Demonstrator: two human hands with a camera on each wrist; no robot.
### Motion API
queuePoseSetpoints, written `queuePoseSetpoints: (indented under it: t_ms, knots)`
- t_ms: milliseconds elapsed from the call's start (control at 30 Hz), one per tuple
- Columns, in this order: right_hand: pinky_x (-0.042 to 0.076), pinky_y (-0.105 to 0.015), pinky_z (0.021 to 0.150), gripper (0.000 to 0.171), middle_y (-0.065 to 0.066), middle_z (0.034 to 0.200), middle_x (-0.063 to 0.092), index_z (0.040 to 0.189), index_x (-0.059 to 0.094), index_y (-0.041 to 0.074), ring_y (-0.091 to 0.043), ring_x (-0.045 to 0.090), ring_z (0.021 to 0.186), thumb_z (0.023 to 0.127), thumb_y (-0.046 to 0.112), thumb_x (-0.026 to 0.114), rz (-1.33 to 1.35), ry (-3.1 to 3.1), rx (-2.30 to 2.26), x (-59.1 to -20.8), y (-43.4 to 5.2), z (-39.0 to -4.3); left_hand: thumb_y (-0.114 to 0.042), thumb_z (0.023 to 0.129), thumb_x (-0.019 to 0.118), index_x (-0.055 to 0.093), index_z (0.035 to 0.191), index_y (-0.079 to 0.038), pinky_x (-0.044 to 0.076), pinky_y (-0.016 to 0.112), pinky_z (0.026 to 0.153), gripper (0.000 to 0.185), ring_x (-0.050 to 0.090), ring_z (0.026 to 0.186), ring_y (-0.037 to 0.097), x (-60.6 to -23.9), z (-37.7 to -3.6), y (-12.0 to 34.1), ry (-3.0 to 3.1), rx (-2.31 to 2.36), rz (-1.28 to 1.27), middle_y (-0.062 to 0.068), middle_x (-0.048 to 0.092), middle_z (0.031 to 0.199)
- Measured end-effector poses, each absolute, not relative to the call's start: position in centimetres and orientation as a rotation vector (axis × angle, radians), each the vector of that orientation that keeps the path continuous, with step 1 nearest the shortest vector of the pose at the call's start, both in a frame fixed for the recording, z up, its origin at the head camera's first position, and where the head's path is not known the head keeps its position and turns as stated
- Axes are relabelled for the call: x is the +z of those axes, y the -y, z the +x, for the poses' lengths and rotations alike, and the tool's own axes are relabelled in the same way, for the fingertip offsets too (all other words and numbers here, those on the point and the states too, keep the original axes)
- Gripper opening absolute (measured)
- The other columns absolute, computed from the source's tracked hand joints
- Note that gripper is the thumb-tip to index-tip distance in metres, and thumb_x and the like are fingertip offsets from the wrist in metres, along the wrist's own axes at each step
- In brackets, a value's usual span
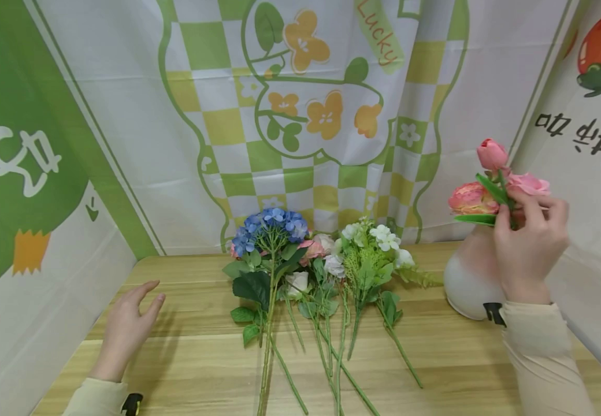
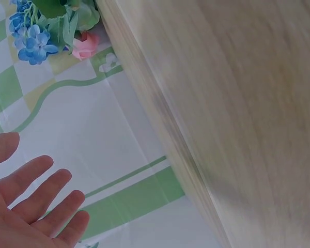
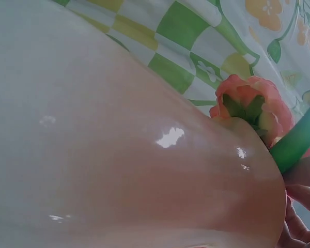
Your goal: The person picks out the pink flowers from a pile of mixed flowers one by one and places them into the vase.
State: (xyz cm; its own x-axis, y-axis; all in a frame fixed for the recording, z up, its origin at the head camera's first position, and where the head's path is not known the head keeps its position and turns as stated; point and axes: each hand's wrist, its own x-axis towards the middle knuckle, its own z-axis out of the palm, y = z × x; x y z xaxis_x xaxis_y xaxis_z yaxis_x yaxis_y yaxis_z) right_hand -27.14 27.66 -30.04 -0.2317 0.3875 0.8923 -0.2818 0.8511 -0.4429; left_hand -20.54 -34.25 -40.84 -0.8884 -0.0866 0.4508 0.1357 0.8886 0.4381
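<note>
At the right, my right hand (image 1: 534,242) pinches the green stem of a pink tulip (image 1: 492,154) just above the mouth of a white and pink vase (image 1: 469,277). A pink rose (image 1: 528,184) and a pink-yellow peony (image 1: 471,199) sit close around it at the vase's top. In the right wrist view the glossy vase (image 3: 144,155) fills most of the picture, with the peony (image 3: 256,106) and a thick green leaf (image 3: 294,139) at its rim. My left hand (image 1: 129,323) hovers over the table's left side, holding nothing, its fingers relaxed and apart.
Across the middle of the wooden table (image 1: 186,370) lie a blue hydrangea (image 1: 271,228), white roses (image 1: 297,283), a white-and-green spray (image 1: 365,254) and several other stems pointing toward me. A patterned curtain (image 1: 311,144) hangs behind the table, with printed panels on both sides.
</note>
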Motion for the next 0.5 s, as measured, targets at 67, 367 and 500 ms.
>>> queuePoseSetpoints:
  t_ms: [67,367,500]
  knots:
    - [0.035,-0.022,0.070,0.023,-0.021,0.097,0.056,0.106,0.072,0.008,-0.035,0.057,0.091,0.086,0.013,0.063,-0.086,1.691,0.613,-30.27,-27.69,-27.15,-0.026,0.098,0.052,0.051,0.129,0.006,0.034,0.066,0.090,0.044,0.045,0.113,0.054,-40.83,-20.55,34.23,2.587,-0.647,-0.037,0.033,0.051,0.128]
    - [0.039,-0.039,0.070,0.024,-0.023,0.094,0.056,0.108,0.071,0.009,-0.038,0.057,0.088,0.085,0.012,0.066,-0.123,1.684,0.608,-30.93,-27.85,-27.34,-0.026,0.098,0.051,0.051,0.129,0.006,0.034,0.067,0.090,0.045,0.044,0.114,0.054,-40.81,-20.50,34.24,2.588,-0.657,-0.040,0.033,0.050,0.128]
    - [0.034,-0.047,0.069,0.027,-0.024,0.091,0.058,0.111,0.069,0.006,-0.041,0.058,0.086,0.085,0.013,0.067,-0.116,1.692,0.603,-31.00,-27.91,-27.23,-0.026,0.098,0.051,0.051,0.130,0.006,0.034,0.067,0.090,0.045,0.044,0.114,0.054,-40.84,-20.52,34.26,2.584,-0.664,-0.040,0.033,0.050,0.129]
